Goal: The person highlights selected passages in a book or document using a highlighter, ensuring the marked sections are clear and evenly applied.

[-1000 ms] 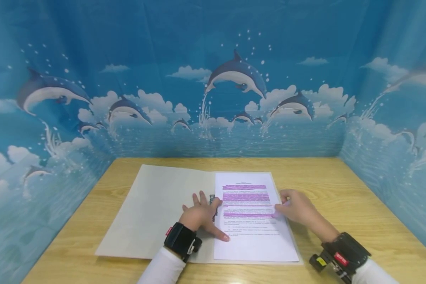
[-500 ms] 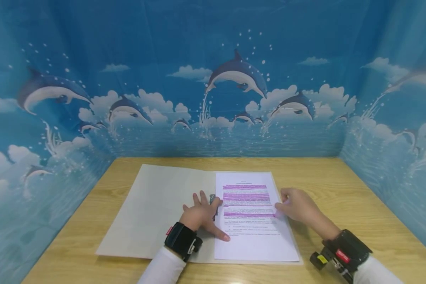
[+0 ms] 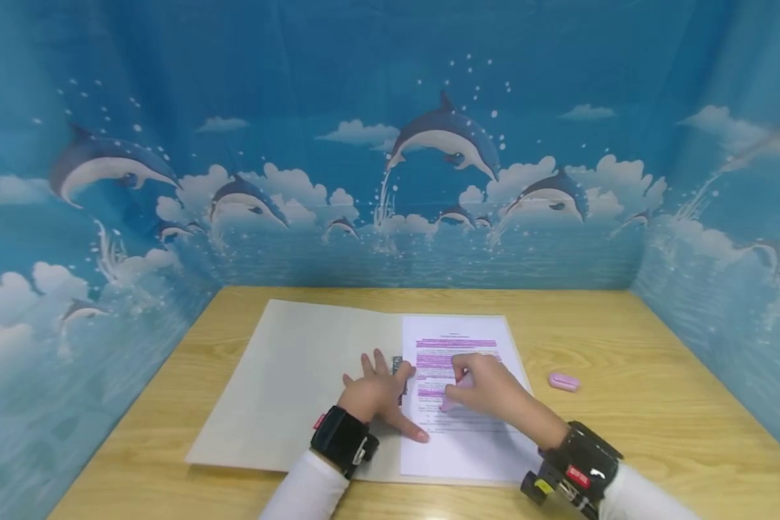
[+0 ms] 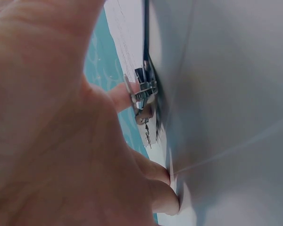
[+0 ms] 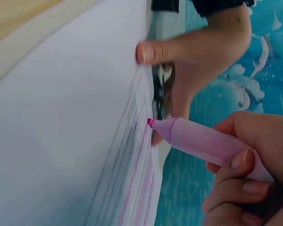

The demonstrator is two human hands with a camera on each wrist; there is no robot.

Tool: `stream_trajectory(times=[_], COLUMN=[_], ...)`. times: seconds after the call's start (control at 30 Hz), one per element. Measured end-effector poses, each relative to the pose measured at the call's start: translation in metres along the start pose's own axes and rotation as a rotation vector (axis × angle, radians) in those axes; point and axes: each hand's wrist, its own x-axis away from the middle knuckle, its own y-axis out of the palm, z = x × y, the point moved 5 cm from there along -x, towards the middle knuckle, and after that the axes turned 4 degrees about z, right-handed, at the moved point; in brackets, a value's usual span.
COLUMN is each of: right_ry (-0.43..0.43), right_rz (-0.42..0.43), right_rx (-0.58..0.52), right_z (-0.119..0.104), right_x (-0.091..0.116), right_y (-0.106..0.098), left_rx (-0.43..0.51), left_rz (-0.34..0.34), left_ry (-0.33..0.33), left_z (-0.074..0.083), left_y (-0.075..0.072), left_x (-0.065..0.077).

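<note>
A pink highlighter is gripped in my right hand, its tip at the printed lines of a white sheet. Several lines in the sheet's upper half carry purple-pink marking. My left hand lies spread at the sheet's left edge, thumb on the paper and other fingers over the fold of an open folder. Beneath those fingers sits a metal clip, partly hidden in the head view. The highlighter's pink cap lies on the table, right of the folder.
The wooden table runs around the folder. A blue curtain printed with dolphins stands along the back and both sides. Each wrist wears a black strap with a small camera.
My right hand has moved left with the highlighter, from the sheet's right edge to over the text. The cap on the table has come into sight. My left hand stays in place.
</note>
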Motion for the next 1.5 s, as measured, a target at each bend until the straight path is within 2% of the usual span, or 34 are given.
stream_trajectory(times=[0.13, 0.33, 0.47, 0.77, 1.13, 1.5], right_ry=[-0.038, 0.001, -0.011, -0.003, -0.055, -0.027], right_rz=[0.009, -0.020, -0.033, -0.024, 0.013, -0.022], right_rx=[-0.004, -0.002, 0.003, 0.018, -0.002, -0.006], right_z=[-0.011, -0.017, -0.019, -0.016, -0.018, -0.019], right_x=[-0.004, -0.007, -0.006, -0.003, -0.002, -0.001], right_y=[0.009, 0.015, 0.016, 0.015, 0.017, 0.021], left_rx=[-0.012, -0.015, -0.010, -0.020, -0.014, -0.010], left_rz=[-0.006, -0.014, -0.008, -0.005, 0.003, 0.001], left_ry=[0.006, 0.012, 0.013, 0.015, 0.011, 0.002], left_z=[0.002, 0.001, 0.000, 0.000, 0.000, 0.000], left_y=[0.000, 0.001, 0.001, 0.001, 0.001, 0.001], left_x=[0.001, 0.000, 0.000, 0.000, 0.000, 0.000])
